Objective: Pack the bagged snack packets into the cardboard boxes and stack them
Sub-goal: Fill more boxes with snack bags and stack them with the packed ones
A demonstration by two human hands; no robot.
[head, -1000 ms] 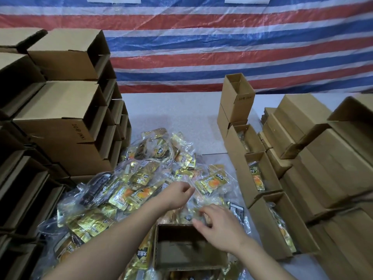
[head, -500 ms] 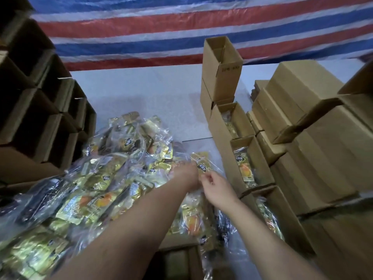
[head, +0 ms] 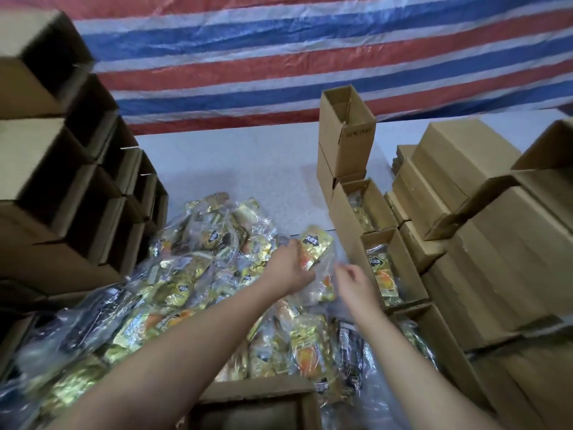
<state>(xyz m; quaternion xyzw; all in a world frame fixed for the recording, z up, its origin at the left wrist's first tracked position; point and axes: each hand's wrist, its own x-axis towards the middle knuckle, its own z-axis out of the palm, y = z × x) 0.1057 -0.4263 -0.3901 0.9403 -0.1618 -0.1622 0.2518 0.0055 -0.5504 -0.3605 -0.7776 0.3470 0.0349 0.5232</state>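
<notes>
Left hand (head: pixel 290 268): gripping a bagged snack packet (head: pixel 313 246), lifted above the heap (head: pixel 186 274) on the desk (head: pixel 248 169)
Right hand (head: pixel 356 282): beside it; fingers loosely curled, seemingly holding nothing, though blurred
Open boxes (head: pixel 390 268): just right; one holds a packet

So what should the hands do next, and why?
Probably carry the held snack bag to an open box on the right. The left hand already holds it lifted off the pile, and the right hand is beside it.
</notes>
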